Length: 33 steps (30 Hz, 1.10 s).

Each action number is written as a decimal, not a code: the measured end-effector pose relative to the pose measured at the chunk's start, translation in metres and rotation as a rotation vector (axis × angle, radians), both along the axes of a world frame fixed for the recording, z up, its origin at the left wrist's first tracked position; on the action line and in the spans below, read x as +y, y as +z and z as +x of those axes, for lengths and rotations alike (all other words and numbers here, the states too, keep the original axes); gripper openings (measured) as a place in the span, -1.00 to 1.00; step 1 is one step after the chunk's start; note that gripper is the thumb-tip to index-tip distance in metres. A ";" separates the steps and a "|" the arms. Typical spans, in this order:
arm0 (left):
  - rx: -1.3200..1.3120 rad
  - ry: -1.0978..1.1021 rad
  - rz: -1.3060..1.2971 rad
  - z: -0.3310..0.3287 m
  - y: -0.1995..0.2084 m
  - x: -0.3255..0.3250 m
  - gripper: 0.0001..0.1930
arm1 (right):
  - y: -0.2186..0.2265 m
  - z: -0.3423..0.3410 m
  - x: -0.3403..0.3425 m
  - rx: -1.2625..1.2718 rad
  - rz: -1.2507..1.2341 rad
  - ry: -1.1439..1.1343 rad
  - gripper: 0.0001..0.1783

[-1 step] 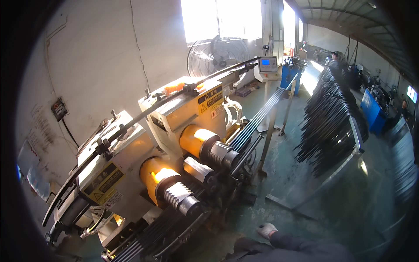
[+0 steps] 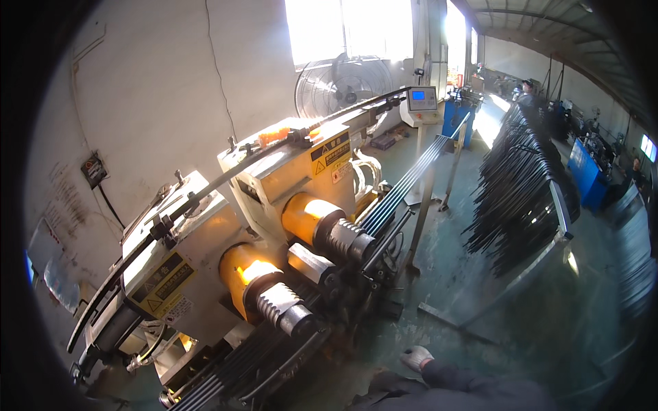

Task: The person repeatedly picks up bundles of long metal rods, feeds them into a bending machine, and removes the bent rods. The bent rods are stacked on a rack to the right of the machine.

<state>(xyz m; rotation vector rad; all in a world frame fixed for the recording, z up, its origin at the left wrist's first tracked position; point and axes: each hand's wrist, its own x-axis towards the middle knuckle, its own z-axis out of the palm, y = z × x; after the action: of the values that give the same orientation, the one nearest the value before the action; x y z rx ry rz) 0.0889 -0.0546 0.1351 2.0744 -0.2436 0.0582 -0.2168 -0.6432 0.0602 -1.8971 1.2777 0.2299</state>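
Observation:
At the lower edge, my right hand (image 2: 415, 358) wears a pale glove, and its dark sleeve runs off to the right. Its fingers look curled in, with nothing visible in them, and it touches nothing I can see. My left hand is out of the picture. To the left of the glove stands a white machine with two yellow collars, a nearer one (image 2: 241, 272) and a farther one (image 2: 308, 218). From each collar sticks out a ribbed metal spindle (image 2: 279, 305). Several thin dark rods (image 2: 404, 190) lie along the machine's front.
A control box (image 2: 421, 100) with a blue screen stands beyond the machine, near a large fan (image 2: 343, 88). On the right, a big stack of dark rods (image 2: 517, 185) rests on a metal rack (image 2: 561, 212). A flat bar (image 2: 458, 325) lies low on the floor. Co-workers are far off.

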 end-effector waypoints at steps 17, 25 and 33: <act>-0.928 0.257 1.344 0.004 0.152 -0.019 -0.84 | 0.185 0.147 -0.026 -0.894 -0.071 -0.125 -0.50; -0.188 0.480 -0.806 0.029 0.293 -0.070 -0.31 | 0.190 0.203 -0.038 -1.143 0.280 -0.129 -0.49; -0.417 0.307 -0.761 0.062 0.375 -0.172 -0.57 | 0.180 0.259 -0.052 -1.183 -0.040 -0.015 -0.50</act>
<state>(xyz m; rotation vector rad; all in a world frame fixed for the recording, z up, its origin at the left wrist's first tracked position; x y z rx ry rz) 0.1512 -0.2267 0.5102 1.3049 -0.1212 0.6703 0.0422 -0.6954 0.2399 -1.5706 0.4617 -0.8240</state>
